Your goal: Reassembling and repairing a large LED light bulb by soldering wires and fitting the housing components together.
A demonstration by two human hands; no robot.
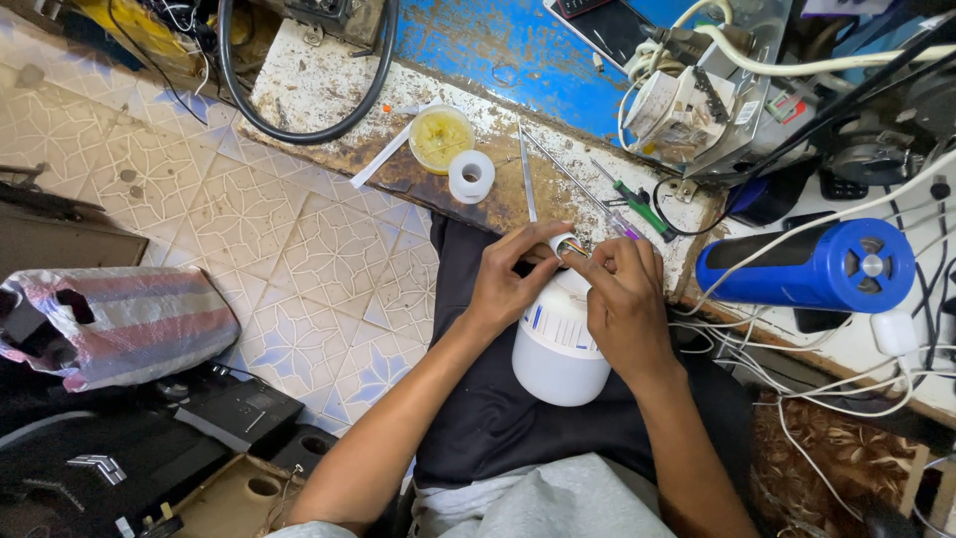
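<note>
A large white lamp bulb (558, 344) rests on my lap, its neck pointing toward the workbench. My left hand (510, 277) grips the bulb's neck from the left. My right hand (625, 299) lies over its right side, fingers pinching thin coloured wires (576, 248) that stick out of the neck. Both hands are close together above the dark cloth on my lap.
On the worn bench (319, 90) lie a roll of white tape (471, 175), a small round tub of yellow paste (441, 136), tweezers (527, 184), a green-handled screwdriver (637, 206) and a black cable loop. A blue cylindrical torch (812, 267) and tangled white wires lie right. A striped bag (115, 324) sits left on the tiled floor.
</note>
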